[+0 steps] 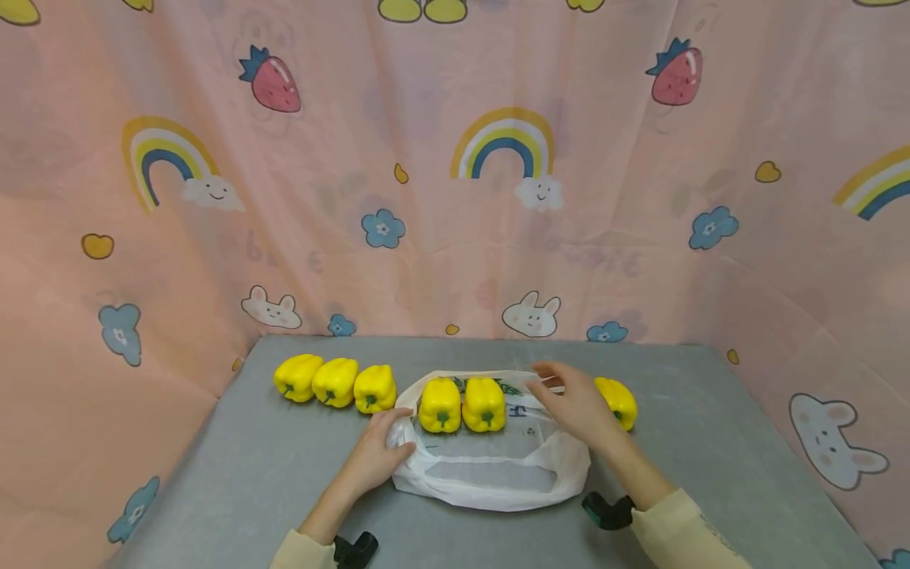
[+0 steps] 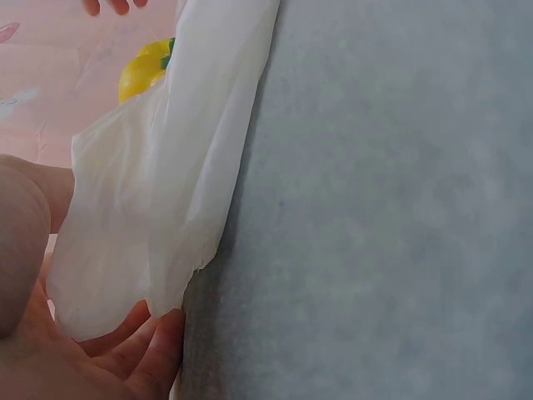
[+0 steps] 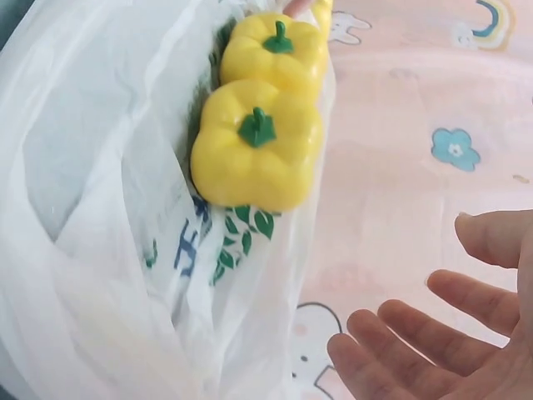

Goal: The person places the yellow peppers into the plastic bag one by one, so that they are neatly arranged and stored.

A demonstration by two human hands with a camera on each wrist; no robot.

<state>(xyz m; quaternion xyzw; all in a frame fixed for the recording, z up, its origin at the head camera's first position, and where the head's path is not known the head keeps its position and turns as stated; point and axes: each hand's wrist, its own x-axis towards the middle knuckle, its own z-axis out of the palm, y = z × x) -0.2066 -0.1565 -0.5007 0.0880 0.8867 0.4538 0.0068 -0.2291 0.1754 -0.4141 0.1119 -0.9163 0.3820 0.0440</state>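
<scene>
A white plastic bag (image 1: 490, 494) with green leaf print lies flat, its handle side toward me. Two yellow bell peppers (image 1: 440, 405) sit side by side on it, green stems facing me; the right wrist view shows the nearer pepper (image 3: 256, 146) up close. At the bag's left edge is my left hand (image 1: 378, 450), thumb and fingers apart; in the left wrist view its fingers (image 2: 158, 354) lie against the white film, partly hidden by it. My right hand (image 1: 579, 403) hovers at the bag's upper right, fingers spread and holding nothing.
Three more yellow peppers (image 1: 336, 382) stand in a row left of the bag. Another yellow pepper (image 1: 617, 402) is behind my right wrist, partly covered. The grey table (image 1: 711, 458) ends at a pink patterned curtain (image 1: 455, 269). Dark devices (image 1: 607, 511) are strapped at both wrists.
</scene>
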